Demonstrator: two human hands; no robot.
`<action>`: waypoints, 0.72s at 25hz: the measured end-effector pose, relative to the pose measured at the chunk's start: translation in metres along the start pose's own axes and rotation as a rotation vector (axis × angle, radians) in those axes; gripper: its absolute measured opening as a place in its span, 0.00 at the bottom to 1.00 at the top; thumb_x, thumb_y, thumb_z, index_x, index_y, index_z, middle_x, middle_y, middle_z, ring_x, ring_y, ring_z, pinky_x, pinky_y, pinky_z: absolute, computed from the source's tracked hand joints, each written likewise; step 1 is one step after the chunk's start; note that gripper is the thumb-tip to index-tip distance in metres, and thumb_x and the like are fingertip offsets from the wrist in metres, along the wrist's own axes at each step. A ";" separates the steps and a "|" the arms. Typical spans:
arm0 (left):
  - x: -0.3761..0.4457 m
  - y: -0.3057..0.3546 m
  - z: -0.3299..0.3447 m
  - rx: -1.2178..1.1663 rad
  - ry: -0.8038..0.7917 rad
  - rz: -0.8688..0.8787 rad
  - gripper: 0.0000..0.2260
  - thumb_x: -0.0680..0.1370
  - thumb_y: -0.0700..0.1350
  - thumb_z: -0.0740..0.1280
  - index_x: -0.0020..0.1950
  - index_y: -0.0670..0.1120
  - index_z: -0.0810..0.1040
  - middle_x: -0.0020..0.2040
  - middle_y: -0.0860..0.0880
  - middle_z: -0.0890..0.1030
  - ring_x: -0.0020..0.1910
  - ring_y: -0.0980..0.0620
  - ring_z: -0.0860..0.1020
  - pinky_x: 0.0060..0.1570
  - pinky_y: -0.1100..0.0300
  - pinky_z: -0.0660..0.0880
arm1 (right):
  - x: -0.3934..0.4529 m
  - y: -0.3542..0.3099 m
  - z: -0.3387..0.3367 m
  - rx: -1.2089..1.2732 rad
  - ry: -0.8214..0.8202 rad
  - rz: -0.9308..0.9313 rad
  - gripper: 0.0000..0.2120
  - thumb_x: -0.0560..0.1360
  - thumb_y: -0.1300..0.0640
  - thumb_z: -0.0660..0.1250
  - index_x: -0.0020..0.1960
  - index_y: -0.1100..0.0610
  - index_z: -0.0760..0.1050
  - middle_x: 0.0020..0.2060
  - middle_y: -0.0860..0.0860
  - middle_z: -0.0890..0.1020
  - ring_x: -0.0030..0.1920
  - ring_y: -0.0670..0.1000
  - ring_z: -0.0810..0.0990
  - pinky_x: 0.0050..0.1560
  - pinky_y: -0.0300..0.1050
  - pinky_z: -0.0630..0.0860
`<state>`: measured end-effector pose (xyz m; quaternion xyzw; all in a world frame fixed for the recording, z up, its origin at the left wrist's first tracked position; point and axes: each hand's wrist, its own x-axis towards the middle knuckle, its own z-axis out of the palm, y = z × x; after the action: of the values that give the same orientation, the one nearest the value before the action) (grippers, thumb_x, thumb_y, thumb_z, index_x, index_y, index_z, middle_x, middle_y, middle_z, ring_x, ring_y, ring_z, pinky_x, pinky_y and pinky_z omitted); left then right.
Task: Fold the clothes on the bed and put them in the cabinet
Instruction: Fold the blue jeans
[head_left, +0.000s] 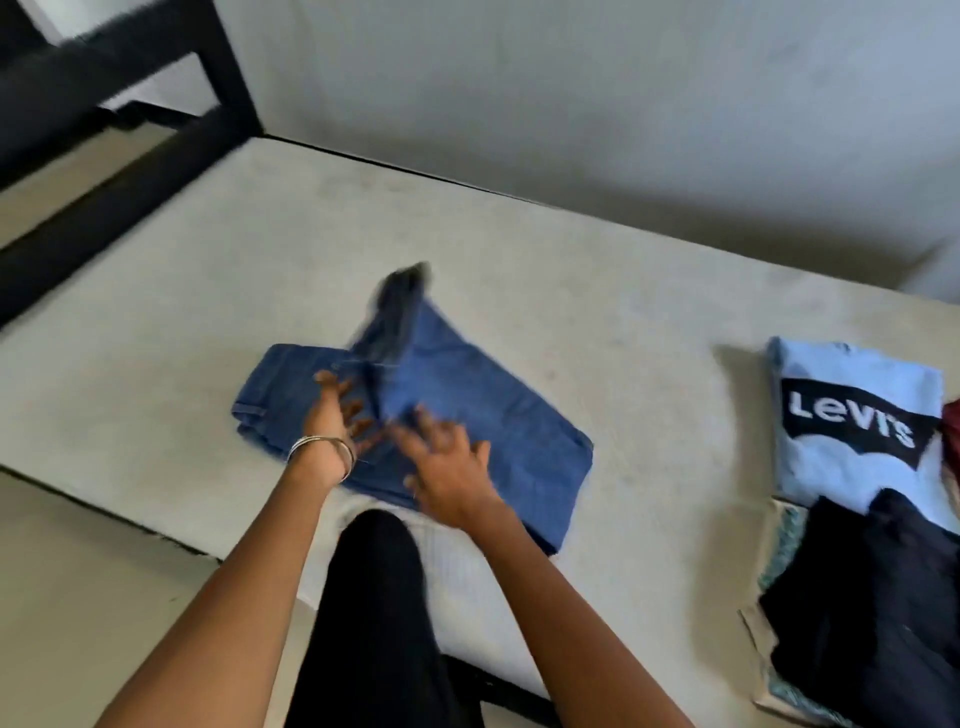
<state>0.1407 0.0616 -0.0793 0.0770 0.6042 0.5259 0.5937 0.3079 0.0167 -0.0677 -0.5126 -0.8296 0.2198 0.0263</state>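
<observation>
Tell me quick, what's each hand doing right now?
Left hand: open, fingers spread on the folded blue denim jeans.
Right hand: open, over the jeans, holding nothing.

Bed (597, 291): bare pale mattress on a black frame, long side against the wall. Blue jeans (498, 415) lay partly folded near the front edge, mid-surface (one end blurred). At the right edge: folded light-blue T-shirt (857, 452) with dark printed logo, touching dark clothes (872, 613) piled nearer the front.
</observation>
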 end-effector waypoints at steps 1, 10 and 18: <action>0.010 0.000 -0.026 -0.064 0.071 -0.015 0.31 0.77 0.69 0.51 0.71 0.50 0.69 0.61 0.48 0.75 0.56 0.44 0.76 0.57 0.45 0.74 | 0.008 -0.012 0.018 -0.106 -0.226 -0.112 0.33 0.78 0.52 0.64 0.79 0.43 0.52 0.79 0.50 0.50 0.76 0.58 0.52 0.68 0.71 0.54; 0.074 -0.024 -0.068 0.181 0.399 -0.048 0.34 0.60 0.59 0.80 0.55 0.41 0.72 0.53 0.40 0.80 0.41 0.42 0.80 0.41 0.50 0.78 | -0.060 0.101 0.082 0.291 0.339 0.606 0.18 0.79 0.54 0.66 0.68 0.51 0.72 0.65 0.55 0.71 0.64 0.59 0.67 0.60 0.61 0.65; 0.057 0.006 -0.067 -0.191 0.345 0.185 0.13 0.75 0.35 0.69 0.58 0.47 0.76 0.56 0.44 0.81 0.52 0.43 0.80 0.43 0.52 0.78 | -0.014 0.126 0.055 1.005 0.303 0.990 0.36 0.75 0.47 0.71 0.75 0.56 0.58 0.65 0.59 0.75 0.64 0.62 0.75 0.63 0.57 0.75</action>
<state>0.0678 0.0683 -0.1287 -0.0157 0.6345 0.6386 0.4352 0.4058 0.0337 -0.1643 -0.7791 -0.2861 0.4875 0.2709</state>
